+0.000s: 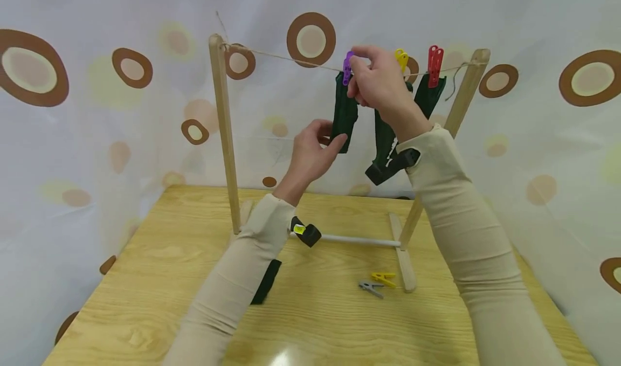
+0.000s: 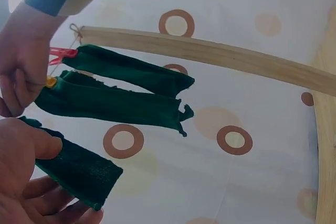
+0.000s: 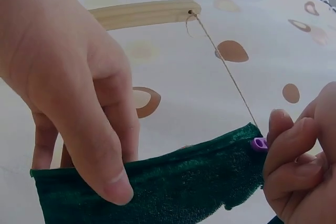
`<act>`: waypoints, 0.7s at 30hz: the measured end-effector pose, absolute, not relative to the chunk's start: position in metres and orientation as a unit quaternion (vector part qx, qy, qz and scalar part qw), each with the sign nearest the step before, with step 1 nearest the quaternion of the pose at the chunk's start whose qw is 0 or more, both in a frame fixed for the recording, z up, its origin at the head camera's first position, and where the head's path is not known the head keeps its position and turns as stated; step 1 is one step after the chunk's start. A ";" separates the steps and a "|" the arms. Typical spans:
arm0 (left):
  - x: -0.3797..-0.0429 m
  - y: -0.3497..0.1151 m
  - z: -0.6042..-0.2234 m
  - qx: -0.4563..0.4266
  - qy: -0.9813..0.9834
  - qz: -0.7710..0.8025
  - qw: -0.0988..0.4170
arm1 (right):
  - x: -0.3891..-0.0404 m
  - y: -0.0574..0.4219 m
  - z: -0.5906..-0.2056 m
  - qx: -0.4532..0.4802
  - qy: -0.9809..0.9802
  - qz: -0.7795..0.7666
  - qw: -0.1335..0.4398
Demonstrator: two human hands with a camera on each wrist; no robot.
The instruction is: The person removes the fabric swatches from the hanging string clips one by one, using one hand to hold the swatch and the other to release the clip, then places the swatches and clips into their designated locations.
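A dark green strip of cloth (image 1: 344,115) hangs from a string line (image 1: 291,59), its top edge under a purple clothespin (image 1: 347,69). My right hand (image 1: 380,83) pinches that clothespin between thumb and fingers at the string. Lower down, my left hand (image 1: 312,153) holds the cloth near its bottom end, thumb on one face and fingers behind it, as the left wrist view shows. To the right, two more green cloths (image 2: 115,100) hang from the line. One is under a yellow clothespin (image 1: 401,59), the other under a red clothespin (image 1: 435,67).
Two wooden posts (image 1: 224,134) carry the string, joined low down by a white rod (image 1: 359,240). On the wooden table (image 1: 330,323) lie a yellow clothespin (image 1: 384,278) and a grey clothespin (image 1: 371,288). Another dark green cloth (image 1: 267,283) lies partly behind my left sleeve.
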State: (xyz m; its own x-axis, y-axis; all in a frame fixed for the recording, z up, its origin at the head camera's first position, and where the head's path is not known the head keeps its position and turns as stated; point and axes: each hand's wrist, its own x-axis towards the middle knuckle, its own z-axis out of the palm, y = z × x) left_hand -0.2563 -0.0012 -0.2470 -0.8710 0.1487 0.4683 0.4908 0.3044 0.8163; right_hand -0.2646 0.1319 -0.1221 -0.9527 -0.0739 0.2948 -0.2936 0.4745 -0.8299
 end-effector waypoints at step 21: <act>-0.261 -0.001 -0.245 -0.192 -0.794 -0.553 0.164 | -0.269 0.133 -0.115 0.110 -0.827 0.550 0.036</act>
State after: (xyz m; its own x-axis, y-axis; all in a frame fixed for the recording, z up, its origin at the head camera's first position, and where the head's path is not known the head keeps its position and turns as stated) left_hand -0.2612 -0.0014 -0.2448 -0.8725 0.1230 0.4729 0.4863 0.3150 0.8151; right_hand -0.2690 0.1327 -0.1152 -0.9732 -0.1420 0.1807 -0.2216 0.3717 -0.9015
